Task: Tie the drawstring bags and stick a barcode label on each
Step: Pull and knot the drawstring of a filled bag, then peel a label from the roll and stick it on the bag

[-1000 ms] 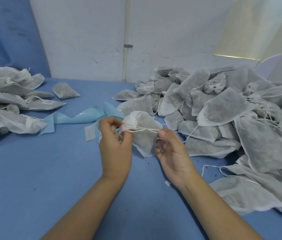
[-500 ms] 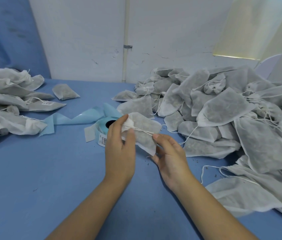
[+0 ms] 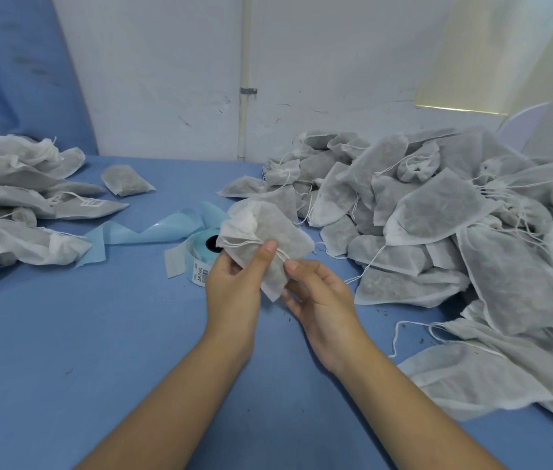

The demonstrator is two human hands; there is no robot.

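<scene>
Being gripped by the left hand [image 3: 234, 286], a small white non-woven drawstring bag with dark filling [image 3: 270, 239] is seen raised above the blue cloth-covered table [image 3: 64, 334]. The left thumb is pressed flat on the bag's front just below the gathered neck. The other left fingers are hidden behind the fabric, so the bag is pinched between thumb and fingers. A thin white drawstring cord [image 3: 281, 255] is wrapped round the neck and looped right beside the left thumb tip. The right hand [image 3: 319, 296] is placed just right of the left, palm up, fingers loosely curved and slightly spread under the bag's lower corner. The right thumb tip is set against the bag's edge next to the cord loop; whether the cord is pinched cannot be told.

Just beyond the left fingers, partly hidden by bag and hand, a pale blue roll of barcode labels [image 3: 200, 256] is lying on the table. One printed white label [image 3: 200, 274] is shown on its near side. A strip of pale blue backing paper [image 3: 146, 232] is trailed from the roll, left of the left fingers. Far left of those fingers a heap of grey-white filled bags [image 3: 13, 198] is found, and one flat bag [image 3: 98, 208] at its edge is marked with a stuck-on barcode sticker [image 3: 92, 202]. A single filled bag [image 3: 127, 179] is lying apart behind it. Right of the right fingers, a bigger heap of similar bags with loose cords [image 3: 438, 215] is piled, well apart from the left heap.
</scene>
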